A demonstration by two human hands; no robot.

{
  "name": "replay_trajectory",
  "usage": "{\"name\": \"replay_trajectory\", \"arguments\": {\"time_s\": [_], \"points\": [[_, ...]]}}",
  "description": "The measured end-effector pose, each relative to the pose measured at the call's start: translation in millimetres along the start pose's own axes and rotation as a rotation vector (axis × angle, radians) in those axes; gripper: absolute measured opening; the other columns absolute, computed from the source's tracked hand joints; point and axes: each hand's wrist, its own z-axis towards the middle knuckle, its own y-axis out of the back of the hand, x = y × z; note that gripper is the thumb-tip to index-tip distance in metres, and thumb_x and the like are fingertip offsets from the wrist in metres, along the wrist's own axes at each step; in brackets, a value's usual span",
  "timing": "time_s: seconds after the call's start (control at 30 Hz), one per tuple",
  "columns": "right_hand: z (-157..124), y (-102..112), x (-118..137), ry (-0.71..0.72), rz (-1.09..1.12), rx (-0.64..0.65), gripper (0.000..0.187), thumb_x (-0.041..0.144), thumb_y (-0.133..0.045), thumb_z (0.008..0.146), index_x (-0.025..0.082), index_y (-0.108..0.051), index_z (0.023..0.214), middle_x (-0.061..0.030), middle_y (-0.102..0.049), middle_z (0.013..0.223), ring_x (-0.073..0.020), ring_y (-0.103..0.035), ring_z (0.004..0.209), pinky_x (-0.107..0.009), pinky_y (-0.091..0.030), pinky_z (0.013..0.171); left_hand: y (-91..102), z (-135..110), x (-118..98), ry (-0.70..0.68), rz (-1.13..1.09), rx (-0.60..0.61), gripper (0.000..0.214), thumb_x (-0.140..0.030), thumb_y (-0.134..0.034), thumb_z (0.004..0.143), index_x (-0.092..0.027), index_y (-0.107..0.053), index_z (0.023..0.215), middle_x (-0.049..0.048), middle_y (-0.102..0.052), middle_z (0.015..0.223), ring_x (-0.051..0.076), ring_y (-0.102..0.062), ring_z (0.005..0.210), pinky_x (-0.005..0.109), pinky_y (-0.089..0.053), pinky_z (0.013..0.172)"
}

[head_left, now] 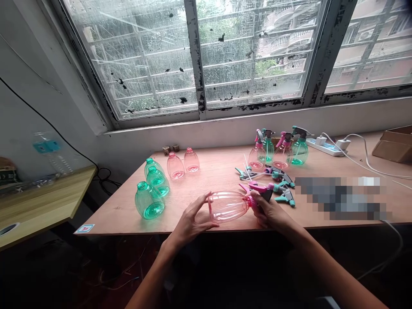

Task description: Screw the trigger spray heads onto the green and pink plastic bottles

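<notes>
I hold a pink transparent spray bottle (228, 206) lying sideways above the front edge of the wooden table (206, 180). My left hand (192, 219) cups the bottle's base, fingers curved round it. The neck end sits in my right hand (269, 211), whose fingers are closed round the pink and black trigger head (257, 198) on it. Loose trigger heads (277, 185) in pink and teal lie just beyond my right hand.
Three teal open bottles (151, 195) and two pink ones (183, 164) stand at the left. Several finished spray bottles (279, 150) stand at the back. A power strip (325, 146) with cables and a cardboard box (394, 143) are at the right. A second table (41, 201) stands further left.
</notes>
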Motion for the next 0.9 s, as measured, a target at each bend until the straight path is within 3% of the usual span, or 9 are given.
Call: {"name": "replay_trajectory", "arguments": {"time_s": [0.17, 0.27, 0.4, 0.5, 0.63, 0.77, 0.9], "points": [[1, 4, -3, 0.028, 0.055, 0.001, 0.048, 0.067, -0.058, 0.088, 0.023, -0.049, 0.069, 0.0101, -0.035, 0.042, -0.0077, -0.026, 0.032, -0.023, -0.034, 0.033, -2.5, 1, -1, 0.018, 0.045, 0.041, 0.089, -0.038, -0.084, 0.075, -0.029, -0.037, 0.149, 0.0122, -0.058, 0.140, 0.030, -0.059, 0.124, 0.049, -0.043, 0.111], [1, 8, -6, 0.095, 0.069, 0.049, 0.049, 0.069, -0.058, 0.086, 0.021, -0.056, 0.077, 0.0055, -0.048, 0.048, -0.0094, -0.035, 0.036, -0.024, -0.038, 0.039, -2.9, 1, -2, 0.050, 0.069, 0.045, 0.090, -0.041, -0.085, 0.072, -0.031, -0.038, 0.148, 0.0110, -0.057, 0.142, 0.030, -0.060, 0.122, 0.049, -0.046, 0.108], [1, 10, -8, 0.201, 0.068, 0.045, 0.046, 0.065, -0.068, 0.081, 0.019, -0.062, 0.084, -0.0020, -0.063, 0.071, -0.0146, -0.056, 0.054, -0.028, -0.048, 0.053, -1.6, 2, -5, 0.090, 0.089, 0.087, 0.083, -0.046, -0.081, 0.076, -0.029, -0.040, 0.146, 0.0106, -0.061, 0.138, 0.031, -0.057, 0.127, 0.047, -0.045, 0.108], [1, 8, -6, 0.218, -0.091, 0.023, 0.041, 0.052, -0.079, 0.077, 0.021, -0.064, 0.098, -0.0028, -0.067, 0.084, -0.0172, -0.061, 0.063, -0.032, -0.054, 0.061, -0.5, 5, -8, 0.092, 0.125, 0.113, 0.070, -0.049, -0.074, 0.083, -0.027, -0.046, 0.144, 0.0103, -0.063, 0.135, 0.031, -0.058, 0.126, 0.045, -0.045, 0.107], [-1, 4, -6, 0.212, -0.222, 0.102, 0.056, 0.041, -0.086, 0.070, 0.025, -0.062, 0.117, -0.0063, -0.068, 0.111, -0.0250, -0.069, 0.087, -0.040, -0.059, 0.076, 1.4, 7, -10, 0.034, 0.242, 0.198, 0.055, -0.054, -0.062, 0.091, -0.027, -0.055, 0.138, 0.0097, -0.063, 0.137, 0.031, -0.057, 0.125, 0.045, -0.044, 0.107], [-2, 4, -7, 0.231, -0.130, 0.098, 0.063, 0.039, -0.089, 0.067, 0.027, -0.061, 0.122, -0.0081, -0.071, 0.117, -0.0289, -0.068, 0.103, -0.045, -0.055, 0.093, 2.3, 6, -12, -0.056, 0.338, 0.302, 0.076, -0.061, -0.061, 0.088, -0.028, -0.037, 0.152, 0.0090, -0.047, 0.154, 0.031, -0.041, 0.141, 0.046, -0.035, 0.117], [0, 16, 7, 0.284, -0.054, 0.066, 0.053, 0.051, -0.080, 0.076, 0.026, -0.065, 0.119, -0.0109, -0.073, 0.119, -0.0315, -0.067, 0.110, -0.048, -0.051, 0.099, -0.9, 6, -12, -0.064, 0.443, 0.368, 0.083, -0.065, -0.059, 0.087, -0.029, -0.028, 0.156, 0.0070, -0.039, 0.159, 0.031, -0.034, 0.147, 0.047, -0.032, 0.119]]}}
